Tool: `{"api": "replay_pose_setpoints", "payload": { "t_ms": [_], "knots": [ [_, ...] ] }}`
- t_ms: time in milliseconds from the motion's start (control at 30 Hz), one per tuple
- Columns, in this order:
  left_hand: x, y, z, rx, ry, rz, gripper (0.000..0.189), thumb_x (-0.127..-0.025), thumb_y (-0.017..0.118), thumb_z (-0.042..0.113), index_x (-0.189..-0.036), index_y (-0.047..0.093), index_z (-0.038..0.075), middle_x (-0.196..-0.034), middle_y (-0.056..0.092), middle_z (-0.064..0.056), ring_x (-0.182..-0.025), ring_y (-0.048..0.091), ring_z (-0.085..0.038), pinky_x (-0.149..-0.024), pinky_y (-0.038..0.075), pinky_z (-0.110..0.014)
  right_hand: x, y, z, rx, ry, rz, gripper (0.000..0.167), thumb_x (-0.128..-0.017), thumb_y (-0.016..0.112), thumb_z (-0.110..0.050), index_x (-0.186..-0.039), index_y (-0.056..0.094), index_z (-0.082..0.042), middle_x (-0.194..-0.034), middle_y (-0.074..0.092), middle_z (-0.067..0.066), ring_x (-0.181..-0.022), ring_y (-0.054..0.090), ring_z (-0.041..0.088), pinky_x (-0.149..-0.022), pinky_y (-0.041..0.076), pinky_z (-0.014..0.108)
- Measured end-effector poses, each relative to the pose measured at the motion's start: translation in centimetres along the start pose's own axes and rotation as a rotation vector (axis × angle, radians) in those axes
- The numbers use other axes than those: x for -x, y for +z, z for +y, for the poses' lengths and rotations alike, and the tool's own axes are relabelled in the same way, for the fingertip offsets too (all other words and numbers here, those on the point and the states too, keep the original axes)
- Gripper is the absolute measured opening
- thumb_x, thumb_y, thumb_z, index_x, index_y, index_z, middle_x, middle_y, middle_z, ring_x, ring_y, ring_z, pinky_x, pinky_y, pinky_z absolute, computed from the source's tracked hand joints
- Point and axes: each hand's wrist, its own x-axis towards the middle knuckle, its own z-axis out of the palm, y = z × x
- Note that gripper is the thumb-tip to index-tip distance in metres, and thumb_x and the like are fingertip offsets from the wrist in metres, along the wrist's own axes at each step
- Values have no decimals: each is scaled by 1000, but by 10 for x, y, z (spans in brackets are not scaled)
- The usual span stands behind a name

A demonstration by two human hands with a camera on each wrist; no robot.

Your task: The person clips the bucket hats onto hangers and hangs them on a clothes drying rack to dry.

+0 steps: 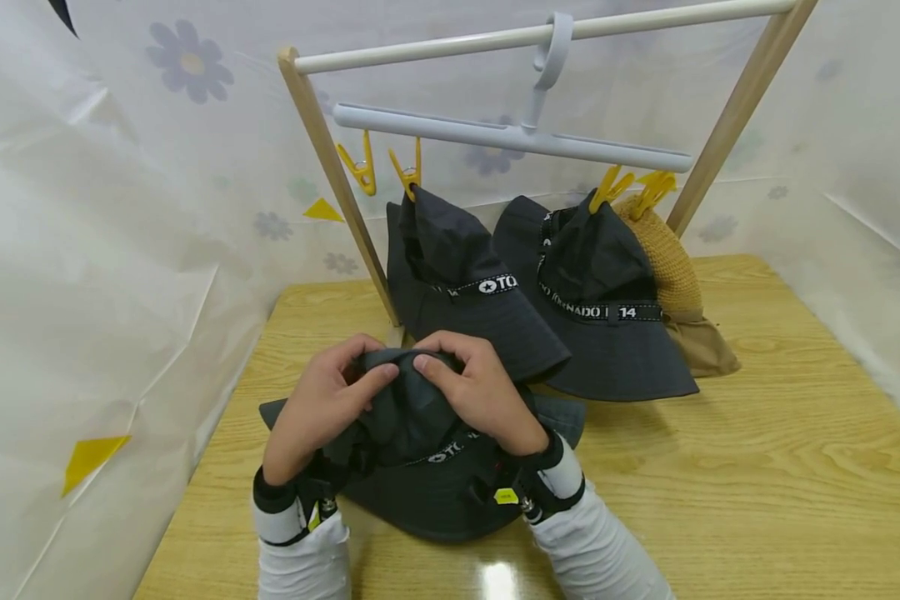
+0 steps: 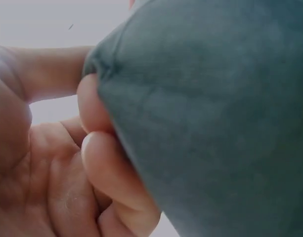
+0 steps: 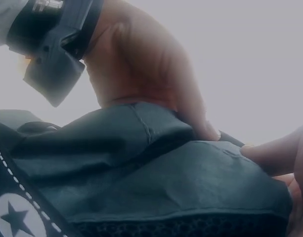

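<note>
A dark bucket hat [image 1: 427,492] with a white-lettered band lies brim down on the table in front of me. My left hand [image 1: 328,400] pinches the left side of its crown top, thumb on the near face and fingers behind. The left wrist view shows the cloth [image 2: 205,108] bunched between thumb and fingertips. On the other side, my right hand [image 1: 483,392] pinches the crown top, its thumb close to the left thumb. A ridge of folded crown [image 3: 225,173] runs between both hands in the right wrist view.
Behind the hands stands a rack with a white bar [image 1: 435,46] and wooden legs. On its light-blue hanger [image 1: 450,129], yellow clips hold a dark hat [image 1: 457,242], another dark hat [image 1: 607,358] and a tan hat [image 1: 671,258]. One yellow clip [image 1: 360,171] hangs at the left end.
</note>
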Motion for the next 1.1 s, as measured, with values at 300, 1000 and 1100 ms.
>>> {"api": "replay_pose_setpoints", "payload": {
  "t_ms": [300,1000,1100],
  "knots": [
    [1,-7,-5,78,21,-16,13,-100,59,16,-103,67,6,-67,50,0,-45,44,-13,-47,43,-29,0,-3,-6,26,25,-21,13,-97,61,-10,-95,73,-4,-93,70,11,-83,62,16,-78,51,27],
    [2,-15,0,168,-93,-106,21,-104,54,26,-105,65,8,-63,47,-2,-48,46,-17,-50,44,-30,4,-6,-20,130,36,0,11,-95,67,-15,-90,75,-10,-87,73,4,-76,62,10,-73,51,26],
    [3,-16,0,187,-69,-73,21,-103,55,24,-104,66,7,-63,44,1,-48,43,-18,-49,41,-30,5,-6,-21,145,58,-5,10,-95,67,-16,-91,74,-11,-85,72,3,-72,60,10,-69,50,25]
  ]
}}
